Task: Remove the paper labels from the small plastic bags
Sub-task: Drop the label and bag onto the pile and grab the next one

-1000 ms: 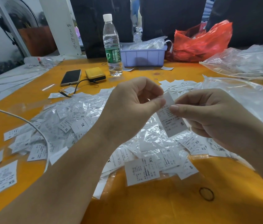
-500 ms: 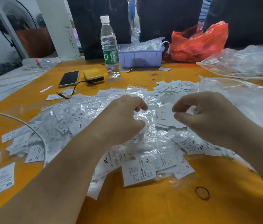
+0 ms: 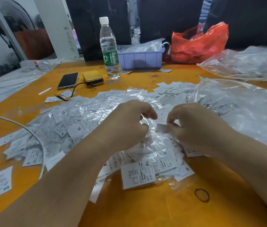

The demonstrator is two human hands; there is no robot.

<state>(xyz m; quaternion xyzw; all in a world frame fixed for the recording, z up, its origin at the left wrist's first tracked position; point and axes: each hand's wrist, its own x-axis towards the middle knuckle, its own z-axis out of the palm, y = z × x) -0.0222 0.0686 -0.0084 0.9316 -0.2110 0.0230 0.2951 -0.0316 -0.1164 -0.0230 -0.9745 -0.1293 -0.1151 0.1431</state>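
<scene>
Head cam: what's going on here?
A person is sorting a pile of small plastic bags with paper labels on an orange table. Both hands work low over the pile: the left hand pinches crinkled clear plastic, the right hand pinches a small white label at its edge. Loose labels lie scattered around. A water bottle, phone and purple bin sit farther back.

— How are your hands placed?
— Your left hand (image 3: 126, 123) and right hand (image 3: 193, 125) sit close together, knuckles up, fingers curled inward.
— And your forearms?
— Both reach forward, converging from the lower corners.
</scene>
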